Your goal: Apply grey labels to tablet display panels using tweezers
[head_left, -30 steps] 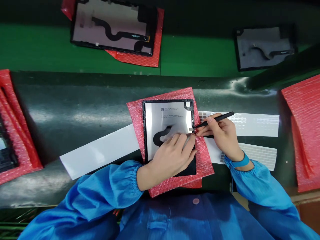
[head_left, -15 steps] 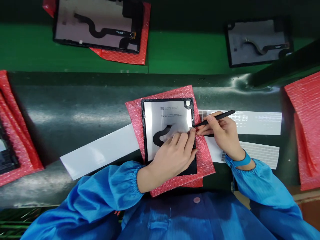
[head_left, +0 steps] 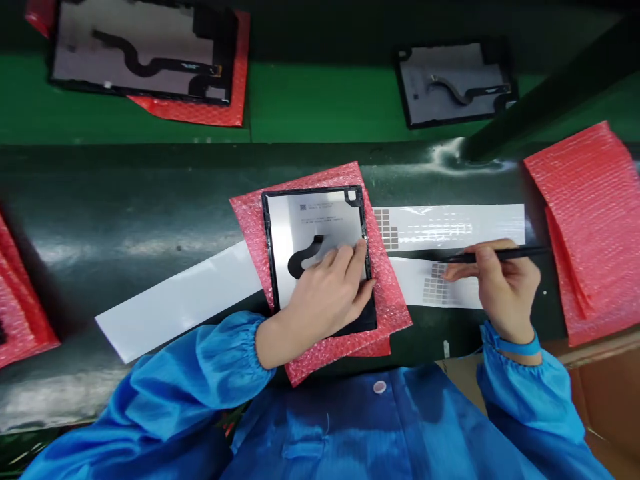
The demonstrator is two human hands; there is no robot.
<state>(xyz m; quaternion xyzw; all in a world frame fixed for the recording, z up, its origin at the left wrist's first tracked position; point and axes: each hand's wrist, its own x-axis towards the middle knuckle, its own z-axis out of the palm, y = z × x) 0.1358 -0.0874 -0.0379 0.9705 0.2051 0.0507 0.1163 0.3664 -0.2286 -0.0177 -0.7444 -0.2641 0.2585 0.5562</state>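
Note:
A display panel (head_left: 320,210) with a silvery back and black frame lies on a red bubble-wrap bag (head_left: 387,287). My left hand (head_left: 325,283) rests on its lower right part, fingers stretched over the back and index fingertip at the right edge. Beneath that hand a curved black flex cable (head_left: 300,262) is partly covered. My right hand (head_left: 503,283) is closed on slim black tweezers (head_left: 520,253). Their tip points left, over the lower white sheet of small grey stickers (head_left: 413,283), by the top of the sticker rows.
An upper sticker sheet (head_left: 450,227) and a plain white strip (head_left: 185,293) flank the panel. Red bubble-wrap bags (head_left: 590,233) lie at right, another bag (head_left: 25,307) at left. Two more panels, one left (head_left: 150,50) and one right (head_left: 455,87), rest on the green shelf (head_left: 320,100).
My right hand has moved right with the tweezers, from the panel's edge to the lower sticker sheet. My left hand stays on the panel. The whole view has shifted somewhat.

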